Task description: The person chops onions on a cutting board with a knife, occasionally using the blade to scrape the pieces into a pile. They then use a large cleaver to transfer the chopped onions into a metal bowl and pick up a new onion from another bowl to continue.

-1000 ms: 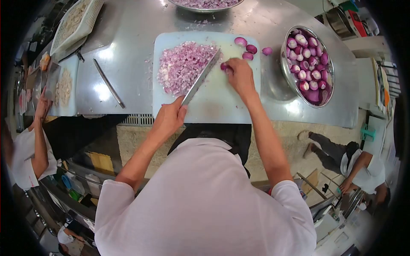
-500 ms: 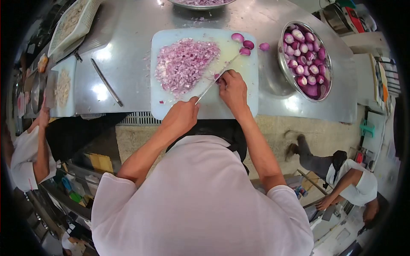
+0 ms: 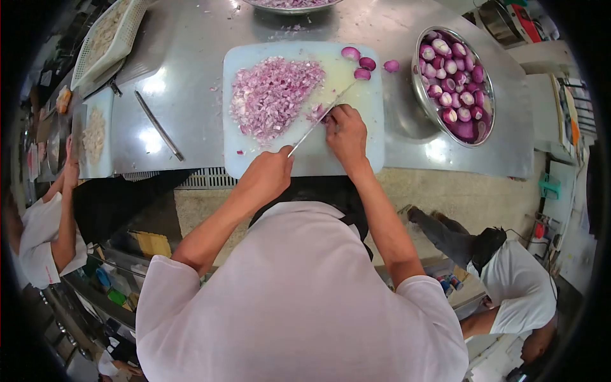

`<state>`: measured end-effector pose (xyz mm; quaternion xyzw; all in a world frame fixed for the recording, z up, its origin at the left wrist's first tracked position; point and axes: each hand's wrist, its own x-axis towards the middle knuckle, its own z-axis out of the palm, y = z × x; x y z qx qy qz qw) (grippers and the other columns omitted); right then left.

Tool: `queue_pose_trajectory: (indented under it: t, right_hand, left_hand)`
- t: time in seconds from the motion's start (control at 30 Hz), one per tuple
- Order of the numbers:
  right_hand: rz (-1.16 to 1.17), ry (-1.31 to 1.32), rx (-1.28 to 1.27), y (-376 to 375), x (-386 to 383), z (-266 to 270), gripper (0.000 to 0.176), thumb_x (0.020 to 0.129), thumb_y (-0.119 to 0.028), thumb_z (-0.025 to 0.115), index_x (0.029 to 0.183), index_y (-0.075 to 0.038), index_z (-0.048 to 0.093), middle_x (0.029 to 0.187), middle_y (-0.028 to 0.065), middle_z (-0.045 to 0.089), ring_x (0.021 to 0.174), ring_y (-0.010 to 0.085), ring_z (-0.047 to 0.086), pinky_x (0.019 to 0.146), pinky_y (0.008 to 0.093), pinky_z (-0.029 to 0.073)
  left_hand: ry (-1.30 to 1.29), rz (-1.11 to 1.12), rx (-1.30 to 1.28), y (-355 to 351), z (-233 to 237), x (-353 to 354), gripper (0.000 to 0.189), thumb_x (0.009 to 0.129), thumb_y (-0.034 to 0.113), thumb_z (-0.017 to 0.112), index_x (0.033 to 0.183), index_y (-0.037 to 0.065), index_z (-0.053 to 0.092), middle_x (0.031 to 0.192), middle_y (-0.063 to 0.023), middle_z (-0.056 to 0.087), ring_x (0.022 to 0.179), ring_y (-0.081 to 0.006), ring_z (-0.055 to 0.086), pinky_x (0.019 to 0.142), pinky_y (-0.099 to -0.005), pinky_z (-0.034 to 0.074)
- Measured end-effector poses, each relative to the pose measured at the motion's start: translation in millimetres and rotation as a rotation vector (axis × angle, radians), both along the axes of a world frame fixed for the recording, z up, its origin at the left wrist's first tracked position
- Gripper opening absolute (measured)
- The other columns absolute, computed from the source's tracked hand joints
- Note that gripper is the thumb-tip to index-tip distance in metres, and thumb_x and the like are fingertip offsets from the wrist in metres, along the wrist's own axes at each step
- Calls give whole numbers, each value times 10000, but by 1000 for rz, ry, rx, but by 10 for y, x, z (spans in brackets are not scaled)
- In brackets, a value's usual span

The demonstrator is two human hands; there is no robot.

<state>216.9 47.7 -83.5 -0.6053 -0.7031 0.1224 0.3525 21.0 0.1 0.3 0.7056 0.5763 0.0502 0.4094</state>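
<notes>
One long stainless-steel counter (image 3: 191,76) fills the top of the head view, with a rectangular white plastic cutting board (image 3: 356,156) lying at its near edge. To the right of the board, and apart from it, stands a round steel bowl (image 3: 415,79) filled with peeled purple shallots (image 3: 455,83). A white slotted plastic basket (image 3: 108,38) sits at the far left of the counter. A slim steel rod (image 3: 159,124) lies on the bare metal between the basket and the board.

The board's left half holds a broad heap of finely chopped purple shallot (image 3: 273,92). The left hand (image 3: 270,172) is clenched around the handle of a long steel kitchen knife (image 3: 315,126). Its blade runs diagonally up and to the right, along the right edge of the heap. The right hand (image 3: 344,130) rests just right of the blade with its fingers curled down, pinning a small piece of purple shallot (image 3: 320,114) against the board near its centre, right at the knife edge.

Three halved shallots (image 3: 359,63) lie at the board's far right corner. A fourth loose shallot half (image 3: 391,65) lies on the counter just beyond that edge.
</notes>
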Motion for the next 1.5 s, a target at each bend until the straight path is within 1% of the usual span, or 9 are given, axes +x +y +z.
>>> queue_pose_trajectory:
  t: [0.17, 0.27, 0.37, 0.77, 0.87, 0.97, 1.27, 1.37, 1.5]
  right_hand:
    - [-2, -2, 25, -52, -13, -46, 137, 774, 7, 634, 902, -35, 660, 913, 127, 627, 852, 331, 597, 722, 424, 505]
    - [-12, 1, 21, -76, 8, -40, 126, 772, 11, 637, 894, -21, 649, 906, 129, 625, 846, 337, 596, 722, 424, 504]
    - [-17, 29, 41, -59, -7, -68, 121, 771, 14, 638, 889, -13, 643, 897, 130, 622, 841, 342, 593, 720, 428, 501]
    - [-46, 96, 55, -116, 2, -107, 100, 770, 36, 628, 864, 2, 623, 892, 154, 614, 850, 360, 586, 734, 438, 490]
    - [-51, 101, 28, -102, -17, -111, 100, 770, 45, 624, 861, 6, 619, 892, 158, 613, 852, 364, 585, 737, 442, 489]
    - [-50, 98, 67, -115, 8, -131, 103, 769, 54, 619, 860, 7, 616, 890, 160, 610, 849, 367, 583, 738, 443, 488]
    - [-59, 134, 41, -157, -5, -128, 107, 772, 46, 629, 872, 9, 619, 910, 166, 609, 864, 370, 582, 755, 439, 485]
    - [-72, 139, 40, -163, -24, -153, 119, 770, 49, 627, 882, 7, 622, 917, 169, 610, 862, 372, 582, 754, 439, 487]
    - [-70, 137, 27, -201, 14, -157, 125, 768, 50, 626, 885, 9, 619, 923, 174, 612, 862, 375, 583, 747, 442, 488]
  left_hand:
    - [-14, -34, 53, 22, -223, -50, 250, 964, 105, 501, 1107, -81, 589, 677, -306, 603, 673, -482, 618, 619, -547, 469]
    - [-39, -15, 47, -18, 36, -27, 241, 974, 121, 508, 1129, -48, 584, 651, -288, 581, 641, -483, 585, 610, -552, 434]
    - [-77, 15, 82, -44, -209, -23, 237, 974, 125, 510, 1125, -41, 588, 650, -289, 579, 643, -482, 587, 607, -550, 433]
    - [-23, -46, 54, 10, 38, -4, 281, 979, 126, 503, 1180, -49, 592, 650, -290, 583, 612, -461, 597, 595, -535, 443]
    - [-31, -47, 115, -22, -384, -51, 284, 980, 127, 499, 1186, -48, 589, 659, -293, 589, 625, -469, 598, 602, -539, 444]
    - [14, -73, 20, 43, -32, -35, 295, 982, 134, 497, 1196, -50, 583, 672, -299, 595, 650, -478, 604, 620, -543, 451]
    - [-48, -43, 35, -22, -3, -15, 272, 973, 121, 504, 1172, -44, 588, 670, -304, 590, 662, -482, 601, 623, -547, 453]
    - [0, -76, 29, 15, -308, -56, 282, 974, 123, 503, 1186, -43, 587, 671, -300, 593, 661, -481, 601, 623, -548, 451]
    - [7, -89, -2, 17, -28, -12, 282, 974, 122, 502, 1185, -45, 587, 679, -298, 596, 656, -478, 600, 621, -550, 449]
